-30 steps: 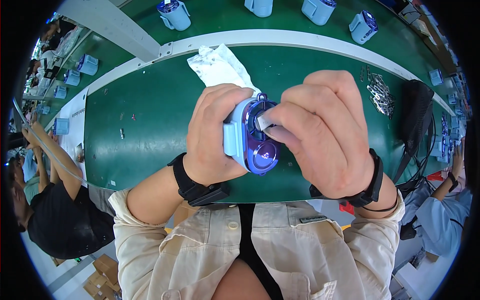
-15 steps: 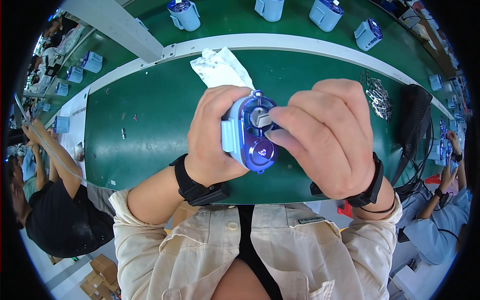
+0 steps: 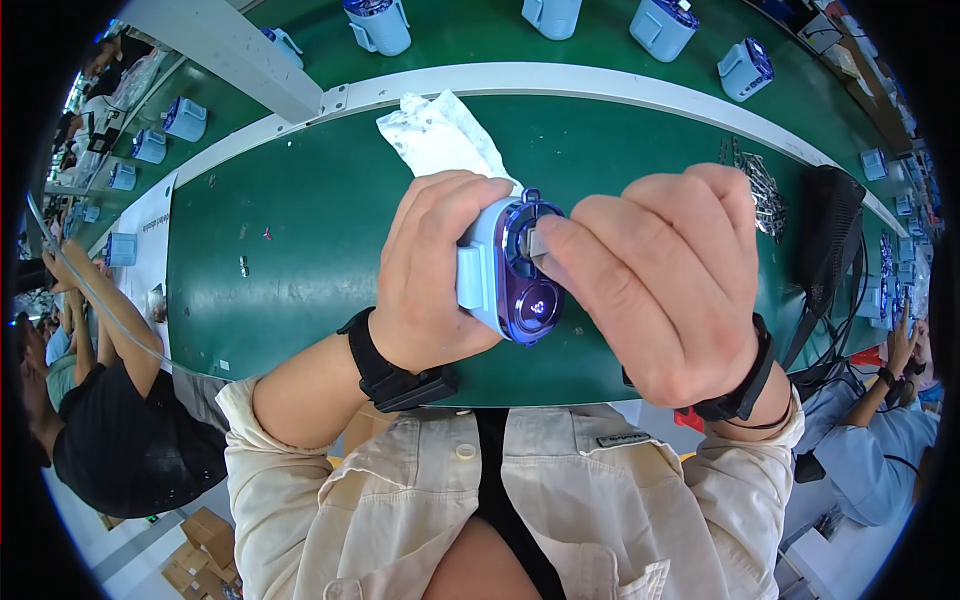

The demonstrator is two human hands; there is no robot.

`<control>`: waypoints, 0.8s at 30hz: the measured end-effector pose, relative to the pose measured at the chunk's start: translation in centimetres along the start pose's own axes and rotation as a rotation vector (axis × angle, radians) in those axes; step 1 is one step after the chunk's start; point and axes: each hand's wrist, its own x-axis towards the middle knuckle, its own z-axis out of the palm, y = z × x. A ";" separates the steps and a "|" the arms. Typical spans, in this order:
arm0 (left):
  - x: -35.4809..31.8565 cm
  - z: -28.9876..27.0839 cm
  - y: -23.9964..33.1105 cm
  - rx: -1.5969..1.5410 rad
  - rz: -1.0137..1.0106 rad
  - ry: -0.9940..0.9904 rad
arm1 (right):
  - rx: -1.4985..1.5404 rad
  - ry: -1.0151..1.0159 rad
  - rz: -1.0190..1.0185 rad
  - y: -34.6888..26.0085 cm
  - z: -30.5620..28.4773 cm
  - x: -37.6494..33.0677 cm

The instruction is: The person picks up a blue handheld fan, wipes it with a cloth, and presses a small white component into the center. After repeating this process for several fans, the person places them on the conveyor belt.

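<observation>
My left hand (image 3: 425,275) is wrapped round a light-blue handheld device (image 3: 480,275) with a glossy purple-blue end face. On that face a round display (image 3: 537,307) glows with digits, below a round spoked recess. The thumb and index finger of my right hand (image 3: 665,275) pinch a small grey, flat piece (image 3: 537,243) at this recess. Its far end is hidden by the fingers, so I cannot tell whether it is fixed to the device. Both wrists wear black straps.
A crumpled white cloth (image 3: 440,135) lies beyond the device on the green tabletop (image 3: 300,250). Small metal parts (image 3: 763,195) are heaped at the right, beside a black mesh pouch (image 3: 830,235) and cables. Past the white rail (image 3: 560,78) stand several similar blue devices (image 3: 664,28). People work on both sides.
The device has shifted slightly right in my left hand. My right fingertips have closed further over the grey piece. Beyond the rail, the row of devices has moved a little right.
</observation>
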 end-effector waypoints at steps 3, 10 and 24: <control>0.0 0.0 0.1 -0.006 0.004 0.005 | -0.007 0.035 -0.001 0.0 0.7 -0.3; -0.2 0.1 0.3 -0.038 -0.003 0.028 | 0.092 0.083 0.062 -0.2 0.9 -0.4; -0.1 0.1 0.8 -0.067 -0.086 0.005 | 0.181 0.063 0.091 0.0 1.3 -0.6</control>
